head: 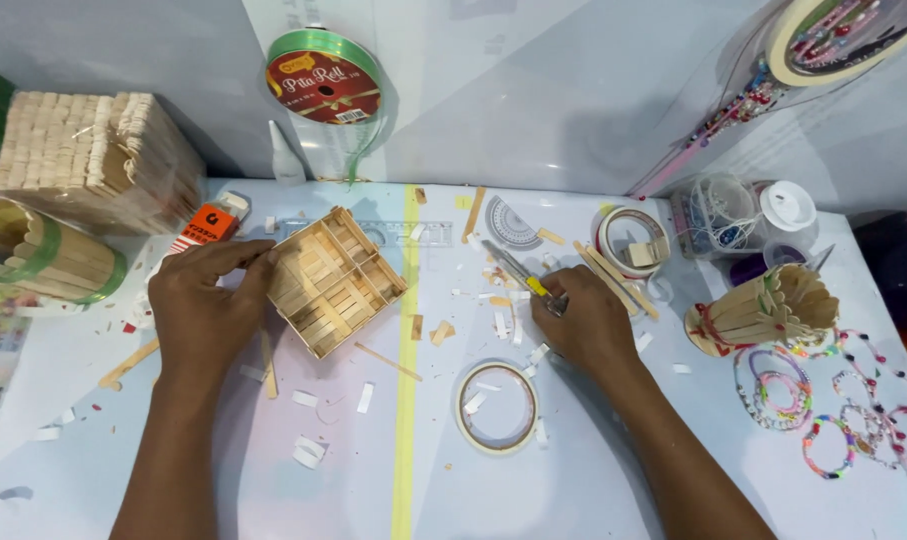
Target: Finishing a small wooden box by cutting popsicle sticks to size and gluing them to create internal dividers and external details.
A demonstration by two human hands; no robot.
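A square, shallow box of pale wooden craft sticks (335, 282), split into compartments that look bare, sits tilted on the white table (593, 470). The left hand (205, 300) grips its near-left corner with curled fingers. The right hand (585, 322) closes around a yellow-and-grey utility knife (518, 275), beside a clear plastic jar of white string (721, 212).

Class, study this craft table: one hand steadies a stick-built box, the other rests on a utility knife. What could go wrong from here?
1. The right hand covers the utility knife while loose sticks and paper scraps crowd it; a slip could cut fingers.
2. The left hand holds only one edge of the wooden stick box, so pressure may shift or crack it.
3. The tape roll lies close to the right forearm and may get knocked.
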